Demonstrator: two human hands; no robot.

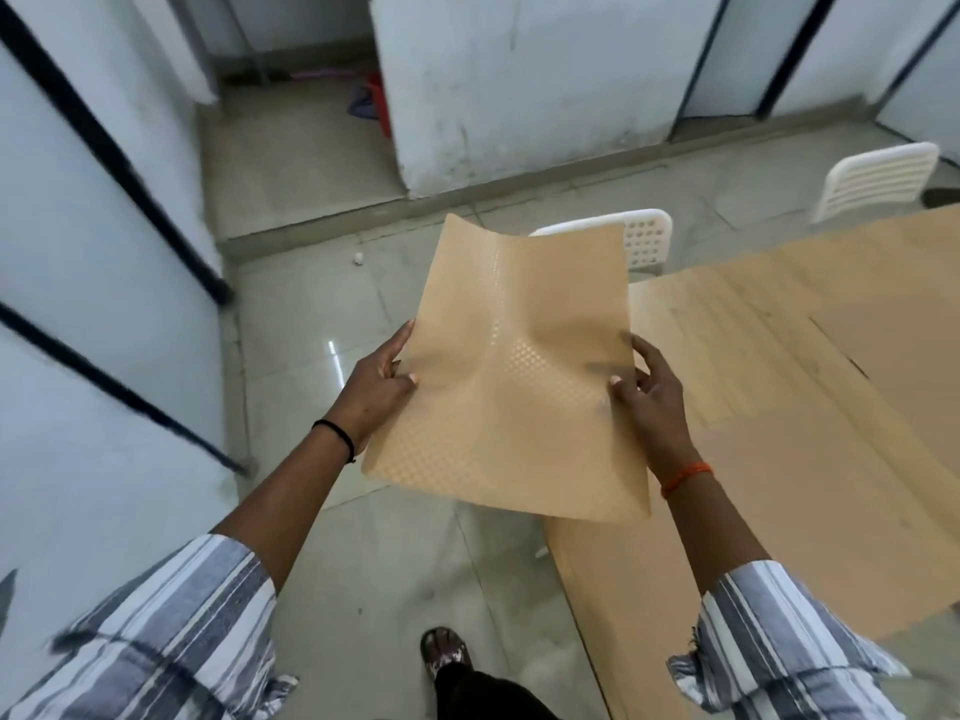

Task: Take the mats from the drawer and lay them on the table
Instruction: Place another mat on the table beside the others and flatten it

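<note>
A tan mat [511,366] with a small dotted pattern hangs in the air at the middle of the head view, buckled into a crease down its centre. My left hand [376,387] pinches its left edge, thumb on top. My right hand [649,392] pinches its right edge the same way. The mat's right part overlaps the left end of the light wooden table [779,485], which fills the right side. A flatter tan sheet [898,356] lies on the table at far right. No drawer is in view.
Two white plastic chairs stand behind the table, one [647,241] just beyond the mat and one [878,179] at the far right. White partitions with black frames [104,252] line the left. A tiled floor [311,330] lies below, with my foot [447,652] on it.
</note>
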